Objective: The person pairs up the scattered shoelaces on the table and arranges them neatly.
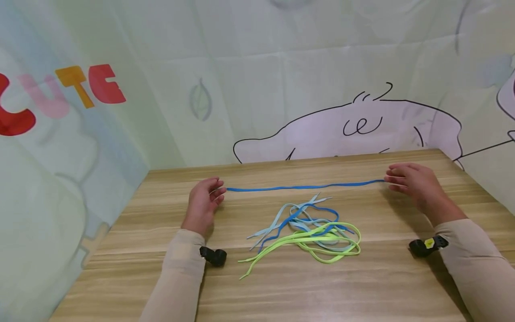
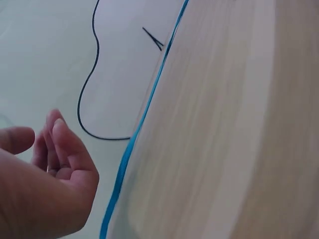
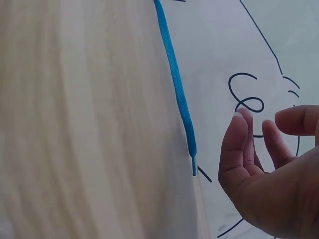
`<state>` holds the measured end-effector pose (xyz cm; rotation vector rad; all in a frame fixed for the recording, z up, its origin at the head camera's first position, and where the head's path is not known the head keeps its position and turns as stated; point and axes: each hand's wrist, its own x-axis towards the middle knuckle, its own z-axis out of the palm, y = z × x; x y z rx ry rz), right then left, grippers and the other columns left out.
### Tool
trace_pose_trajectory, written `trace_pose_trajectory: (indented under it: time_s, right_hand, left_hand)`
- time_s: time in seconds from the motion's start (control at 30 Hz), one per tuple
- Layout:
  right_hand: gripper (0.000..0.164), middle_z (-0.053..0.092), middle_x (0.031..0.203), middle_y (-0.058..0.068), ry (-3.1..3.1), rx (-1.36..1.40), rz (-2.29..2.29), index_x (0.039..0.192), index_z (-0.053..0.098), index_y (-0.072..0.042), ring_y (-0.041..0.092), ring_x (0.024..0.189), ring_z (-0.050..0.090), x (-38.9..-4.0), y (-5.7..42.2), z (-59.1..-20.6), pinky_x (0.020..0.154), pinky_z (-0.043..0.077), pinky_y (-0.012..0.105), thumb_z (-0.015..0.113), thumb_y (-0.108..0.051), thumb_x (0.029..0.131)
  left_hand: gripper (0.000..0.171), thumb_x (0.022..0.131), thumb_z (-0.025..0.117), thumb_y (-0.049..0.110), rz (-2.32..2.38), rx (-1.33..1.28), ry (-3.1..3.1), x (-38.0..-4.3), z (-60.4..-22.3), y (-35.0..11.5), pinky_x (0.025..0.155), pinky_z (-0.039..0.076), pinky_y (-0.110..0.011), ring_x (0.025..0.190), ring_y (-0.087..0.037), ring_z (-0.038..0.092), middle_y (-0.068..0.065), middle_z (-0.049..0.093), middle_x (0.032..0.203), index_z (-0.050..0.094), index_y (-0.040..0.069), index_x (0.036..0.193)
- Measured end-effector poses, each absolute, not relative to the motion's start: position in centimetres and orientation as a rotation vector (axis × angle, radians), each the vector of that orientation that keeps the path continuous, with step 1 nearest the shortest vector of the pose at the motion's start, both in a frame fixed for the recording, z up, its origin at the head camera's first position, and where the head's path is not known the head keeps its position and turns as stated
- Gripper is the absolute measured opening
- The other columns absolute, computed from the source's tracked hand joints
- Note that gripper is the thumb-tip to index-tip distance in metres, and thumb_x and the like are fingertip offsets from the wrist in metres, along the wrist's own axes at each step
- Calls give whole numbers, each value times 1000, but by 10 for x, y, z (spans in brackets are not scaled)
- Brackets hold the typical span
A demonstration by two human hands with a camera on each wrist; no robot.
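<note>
One blue shoelace (image 1: 297, 187) lies stretched nearly straight from left to right across the far part of the table. At its left end is my left hand (image 1: 202, 202), fingers loosely bent and holding nothing. My right hand (image 1: 416, 188) hovers by the other end; in the right wrist view the lace's tip (image 3: 194, 166) lies free, apart from the relaxed fingers (image 3: 234, 144). Nearer to me, a loose tangle holds light blue laces (image 1: 281, 214), a darker blue lace (image 1: 331, 211) and yellow-green laces (image 1: 289, 240).
The wooden table (image 1: 362, 290) meets a printed cloth backdrop (image 1: 249, 89) along its far edge. Black wrist cameras (image 1: 214, 256) sit on both sleeves, close above the tabletop.
</note>
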<state>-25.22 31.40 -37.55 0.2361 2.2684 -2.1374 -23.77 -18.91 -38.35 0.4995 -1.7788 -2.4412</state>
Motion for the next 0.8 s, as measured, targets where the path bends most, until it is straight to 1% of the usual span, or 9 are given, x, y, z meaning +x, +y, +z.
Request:
trace_pose_trajectory:
  time_s: [0.03,0.13,0.2,0.27,0.37,0.43,0.5,0.63,0.8]
  right_hand:
    - [25,67,91,-13,2283,222,-2119,122,51,-5,1,84,68,-252,313,-375,75,57,22,51,-23,105]
    - [34,67,90,-15,2316,191,-2084,129,49,1,1,84,68,-253,309,-374,75,57,22,50,-23,105]
    - [38,68,90,-15,2337,166,-2063,132,47,4,1,85,68,-254,307,-373,76,57,22,49,-23,106]
    - [38,68,90,-15,2350,141,-2052,131,48,4,1,85,68,-253,304,-371,75,56,22,49,-24,106]
    - [35,70,90,-14,2336,78,-2061,127,49,5,3,84,69,-252,298,-367,74,57,23,52,-22,105]
    - [34,70,89,-12,2337,21,-2034,125,49,6,4,84,69,-250,292,-365,74,57,23,52,-21,105]
    - [35,70,90,-10,2352,-39,-1986,125,48,8,5,84,69,-249,285,-365,75,57,24,52,-20,105]
    - [40,70,96,-3,2444,-138,-1846,127,48,12,7,85,69,-246,271,-365,77,57,26,47,-23,107]
    - [41,68,105,6,2514,-158,-1766,128,49,13,6,85,68,-242,260,-365,76,57,26,44,-22,108]
  left_hand:
    - [35,106,48,17,-2435,465,-1820,-237,-382,-186,72,51,-21,85,-13,64,-5,62,109,49,-1,136]
    - [33,106,49,16,-2418,359,-1922,-237,-380,-178,72,51,-22,83,-13,65,-3,64,103,51,-4,132]
    - [33,106,48,16,-2401,310,-1992,-236,-379,-173,72,51,-23,82,-13,66,-4,65,102,51,-5,131]
    - [32,106,49,17,-2383,280,-2054,-236,-378,-169,71,52,-23,81,-13,66,-5,66,101,53,-5,130]
    - [34,106,49,18,-2358,249,-2133,-233,-378,-163,72,53,-22,82,-14,66,-8,67,103,53,-5,131]
    - [33,106,50,18,-2344,238,-2177,-231,-379,-161,73,54,-23,82,-14,67,-8,67,102,54,-5,130]
    - [33,106,50,17,-2318,233,-2212,-227,-380,-159,75,55,-25,82,-15,67,-7,68,99,55,-6,129]
    - [31,105,52,17,-2227,199,-2306,-221,-380,-152,77,55,-28,82,-16,68,-7,68,97,58,-5,125]
    - [28,104,55,16,-2171,74,-2355,-217,-376,-133,75,54,-31,82,-17,68,-9,69,96,60,-4,123]
